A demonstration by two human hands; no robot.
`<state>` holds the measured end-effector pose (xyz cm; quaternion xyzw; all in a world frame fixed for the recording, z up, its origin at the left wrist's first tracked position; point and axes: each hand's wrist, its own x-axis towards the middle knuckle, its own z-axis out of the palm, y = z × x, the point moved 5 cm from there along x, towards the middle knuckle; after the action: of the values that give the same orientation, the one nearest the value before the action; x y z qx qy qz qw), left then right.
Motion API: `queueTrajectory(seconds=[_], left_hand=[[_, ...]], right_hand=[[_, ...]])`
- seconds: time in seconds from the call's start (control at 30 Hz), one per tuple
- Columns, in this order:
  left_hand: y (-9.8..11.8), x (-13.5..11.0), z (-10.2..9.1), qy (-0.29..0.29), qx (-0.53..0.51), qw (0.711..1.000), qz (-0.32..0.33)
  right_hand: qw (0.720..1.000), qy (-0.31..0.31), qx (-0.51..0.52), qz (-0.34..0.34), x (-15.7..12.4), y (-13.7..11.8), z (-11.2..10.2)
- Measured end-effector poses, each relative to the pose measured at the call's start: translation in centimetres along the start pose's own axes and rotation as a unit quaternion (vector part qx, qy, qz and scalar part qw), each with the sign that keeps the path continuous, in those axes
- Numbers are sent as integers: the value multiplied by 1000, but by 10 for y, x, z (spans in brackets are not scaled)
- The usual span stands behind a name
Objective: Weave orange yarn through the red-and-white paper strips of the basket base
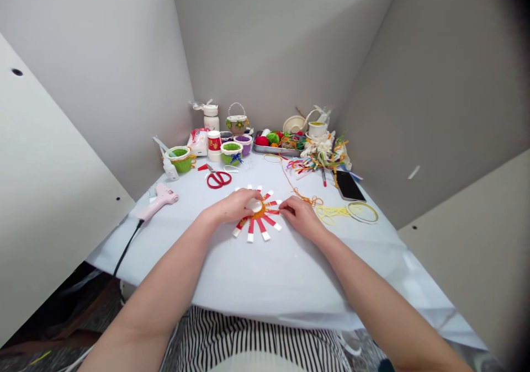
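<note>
A paper cup (272, 222) cut into strips lies splayed flat like a sun, its strips red and gold with white tips. Orange yarn (259, 214) is wound between the strips around the white round base. From the left side, my left hand (239, 204) grips the cup, its fingers over the base and strips. My right hand (298, 213) is closed in a pinch at the strip tips on the right; what sits between its fingertips is too small to make out. Loose orange yarn (311, 200) lies tangled just behind the right hand.
Red-handled scissors (218, 179) lie behind my left hand, a pink glue gun (159, 201) with its cord farther left. To the right are yellow yarn (331, 212), a hoop (362, 212) and a phone (350, 186). Small baskets (231, 154) and a yarn tray (278, 150) stand along the back.
</note>
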<state>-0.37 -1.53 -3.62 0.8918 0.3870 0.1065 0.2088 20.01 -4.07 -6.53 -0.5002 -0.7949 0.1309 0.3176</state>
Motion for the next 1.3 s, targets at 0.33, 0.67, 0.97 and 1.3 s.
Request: queueTrajectory(seconds=[0.33, 0.67, 0.97, 1.3], left_hand=[[-7, -2, -5, -18, 4, 1000, -16], [-7, -2, -4, -21, -9, 1000, -14], [-4, -3, -6, -21, -13, 1000, -14], [-7, 1, 0, -28, -17, 999, 11]], right_hand=[[990, -100, 32, -92, -15, -20, -14], [992, -121, -11, -39, -15, -15, -12], [983, -127, -49, -124, -18, -25, -14], [988, -71, -128, -56, -13, -12, -10]])
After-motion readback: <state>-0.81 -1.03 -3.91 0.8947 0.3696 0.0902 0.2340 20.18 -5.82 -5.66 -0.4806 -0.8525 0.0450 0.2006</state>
